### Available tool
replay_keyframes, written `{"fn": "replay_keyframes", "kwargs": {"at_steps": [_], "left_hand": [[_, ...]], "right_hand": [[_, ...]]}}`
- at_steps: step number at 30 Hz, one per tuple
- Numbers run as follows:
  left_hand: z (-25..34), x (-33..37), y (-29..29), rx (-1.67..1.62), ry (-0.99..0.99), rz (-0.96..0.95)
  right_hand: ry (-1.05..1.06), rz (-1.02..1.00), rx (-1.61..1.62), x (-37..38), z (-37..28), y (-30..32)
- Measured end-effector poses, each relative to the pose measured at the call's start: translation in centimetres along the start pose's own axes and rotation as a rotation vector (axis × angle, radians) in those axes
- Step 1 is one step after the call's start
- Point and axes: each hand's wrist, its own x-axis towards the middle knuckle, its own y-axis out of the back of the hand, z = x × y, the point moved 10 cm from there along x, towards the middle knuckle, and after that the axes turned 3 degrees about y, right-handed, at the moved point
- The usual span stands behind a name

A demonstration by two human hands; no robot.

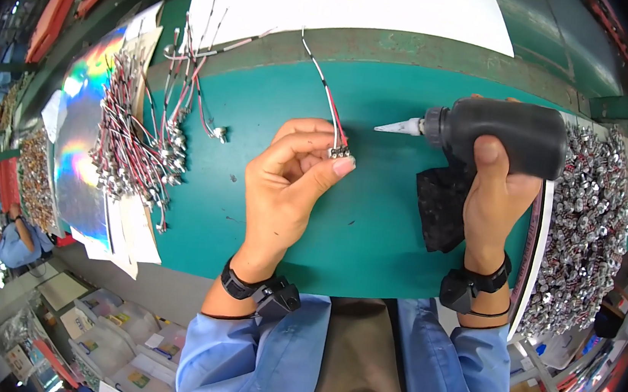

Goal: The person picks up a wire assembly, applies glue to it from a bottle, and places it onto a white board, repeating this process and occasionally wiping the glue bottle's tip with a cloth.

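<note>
Left fingers (321, 175): they pinch a small silver part (340, 153) between the thumb and the finger next to it, over the middle of the counter (369, 255).
Wires: thin red, white and black wires (329, 100) stick out from the small part and go toward the far side.
Right fingers (491, 157): they wrap around a black bottle (524, 130) that lies on its side in the grip, with the thumb on the near side.
Bottle tip: the white pointy tip (399, 126) points left, near the small part but not touching it.
Black thing: a dark, crumpled piece (438, 213) is just left of the right hand; I cannot tell what it is.
Wrists: each has a black band, and blue sleeves (228, 355) come below.
Left pile: many silver parts with wires (135, 150) lie in a bunch, partly on a shiny rainbow sheet (75, 140).
Right pile: a big heap of silver parts (586, 232) sits at the right edge.
Far side: a big white sheet (356, 9) lies past the green counter top.
Far left: another person (22, 242) wears blue.
</note>
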Motion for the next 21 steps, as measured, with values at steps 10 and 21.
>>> {"fn": "replay_keyframes", "kwargs": {"at_steps": [10,21], "left_hand": [[16.1,6.5,0.2,0.543,-0.271,0.315],[11.2,34.4,-6.2,1.446,-0.170,0.213]], "right_hand": [[-0.153,0.356,0.458,4.4,-0.5,8.9],[-0.172,0.428,0.514,7.5,0.5,11.4]]}}
